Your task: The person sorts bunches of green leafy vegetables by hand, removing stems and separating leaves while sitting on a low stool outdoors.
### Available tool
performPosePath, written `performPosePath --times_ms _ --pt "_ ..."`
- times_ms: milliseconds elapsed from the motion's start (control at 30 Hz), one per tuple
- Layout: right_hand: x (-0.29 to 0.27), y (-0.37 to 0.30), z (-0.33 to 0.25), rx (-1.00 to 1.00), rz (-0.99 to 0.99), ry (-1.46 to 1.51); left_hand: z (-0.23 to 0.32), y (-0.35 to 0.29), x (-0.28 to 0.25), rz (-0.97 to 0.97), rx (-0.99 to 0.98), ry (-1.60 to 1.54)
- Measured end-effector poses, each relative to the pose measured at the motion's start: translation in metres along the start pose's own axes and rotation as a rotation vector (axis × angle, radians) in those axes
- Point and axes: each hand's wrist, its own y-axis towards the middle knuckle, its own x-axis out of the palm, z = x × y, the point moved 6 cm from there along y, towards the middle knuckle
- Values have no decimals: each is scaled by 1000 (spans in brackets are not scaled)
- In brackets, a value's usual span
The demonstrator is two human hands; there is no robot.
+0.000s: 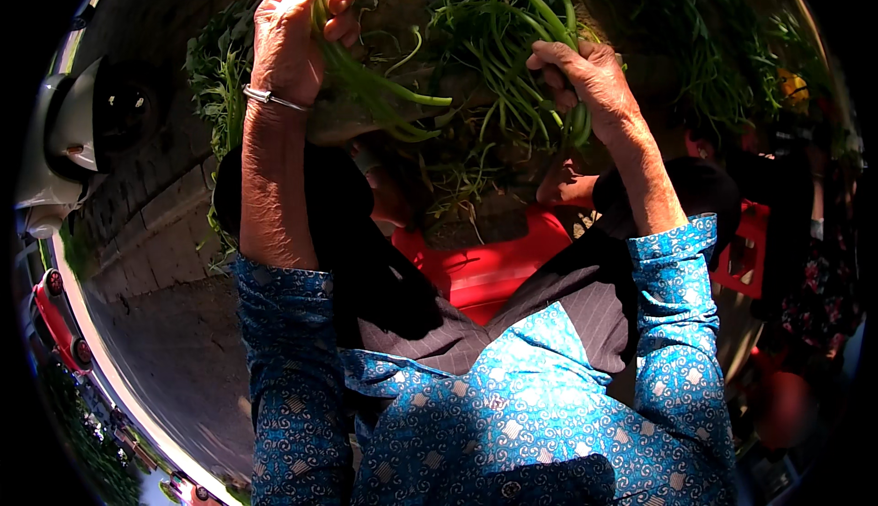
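Green stalks (pixel 375 83) are clasped in the left grip (pixel 297 35), its fingers curled round them near the upper edge of the view; they show above the fist and trail out beside it toward the middle. A second bunch (pixel 546 14) runs through the right grip (pixel 588 78), whose fingers are bent round the stems, with more of the bunch showing just below the hand. The two hands are well apart. Loose greens (pixel 498 67) lie between them, and a darker leafy heap (pixel 709 53) lies farther right. A red stool (pixel 485 273) shows between the knees.
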Motion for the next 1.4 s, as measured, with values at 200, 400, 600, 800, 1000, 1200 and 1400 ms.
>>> performPosePath --times_ms 200,400,600,800,1000,1200,1400 --pt "-5 -1 -23 -169 27 247 -15 -12 47 -2 -114 -72" --pt "-8 15 30 63 76 299 -71 -18 80 -138 -324 -15" --pt "9 8 47 200 98 364 -122 -28 97 -179 -529 110" --pt "16 5 46 204 111 390 -131 -32 95 -136 -502 141" --pt "20 3 52 194 81 274 -134 -34 95 -137 -522 199" --pt "25 -3 48 206 -35 278 -148 -41 92 -146 -702 33" --pt "27 -6 48 278 -70 285 -148 -44 95 -251 -683 -27"
